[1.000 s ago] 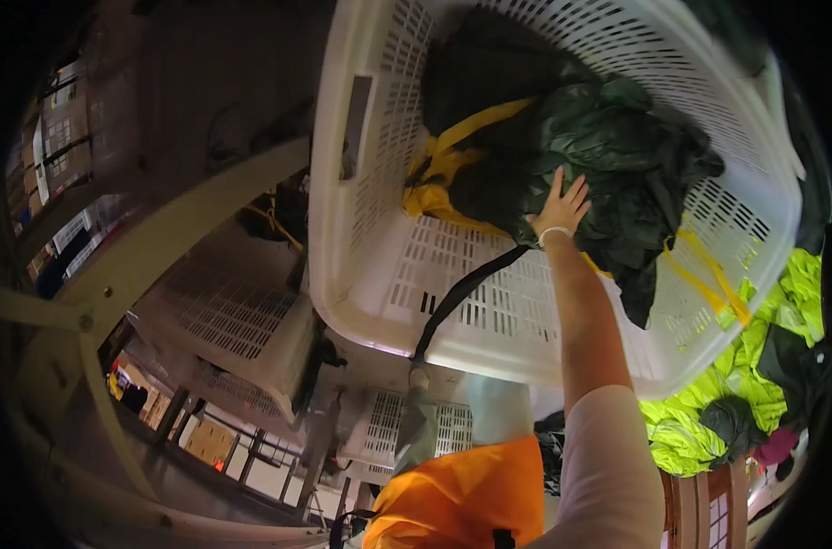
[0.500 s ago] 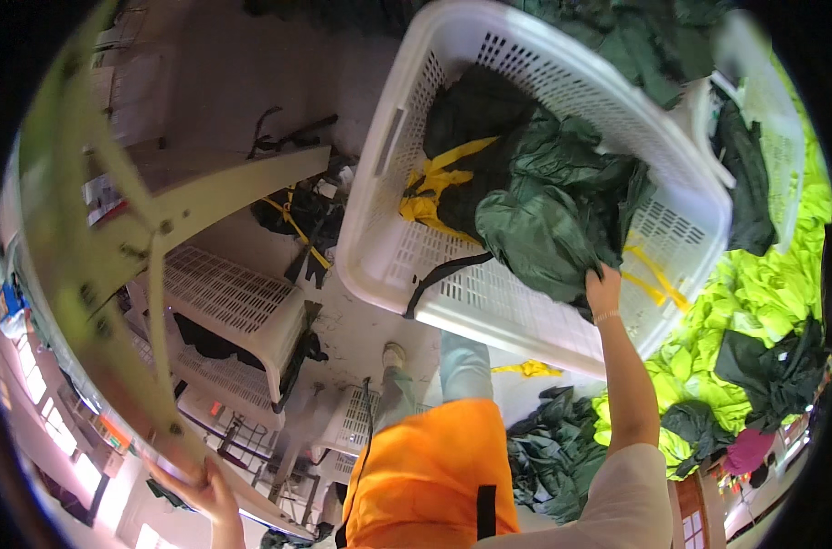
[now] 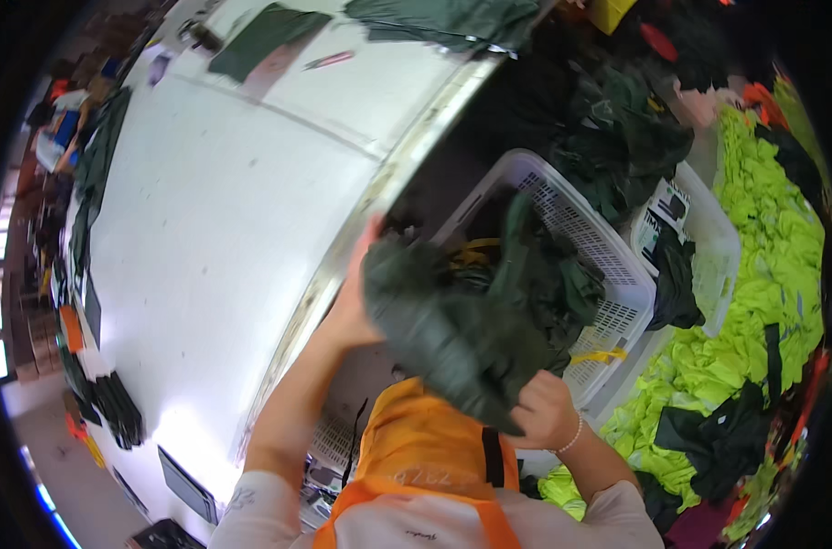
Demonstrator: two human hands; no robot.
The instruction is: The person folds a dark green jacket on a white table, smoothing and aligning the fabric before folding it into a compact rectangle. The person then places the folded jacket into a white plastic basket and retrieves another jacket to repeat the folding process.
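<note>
A dark green, crumpled fabric piece (image 3: 443,334) hangs in front of my chest, blurred by motion. My right hand (image 3: 544,412), with a beaded bracelet at its wrist, is closed on the fabric's lower right end. At the upper left edge of the same cloth, my left hand (image 3: 350,302) grips it, its fingers partly hidden behind the fabric. Just beyond the cloth stands a white perforated basket (image 3: 617,274) holding more dark green fabric (image 3: 562,284) and some yellow strips. The held piece covers the basket's near left part.
To my left stretches a white-topped table (image 3: 224,210), with green fabric pieces (image 3: 269,41) at its far end and dark stacked fabric (image 3: 118,407) along its left side. A second pale basket (image 3: 722,274) sits at the right, beside a large heap of neon yellow fabric (image 3: 763,238).
My right hand has lifted the green fabric out of the basket toward my chest. From the table's edge, my left hand has come to the cloth and taken hold. The view has shifted toward the tabletop.
</note>
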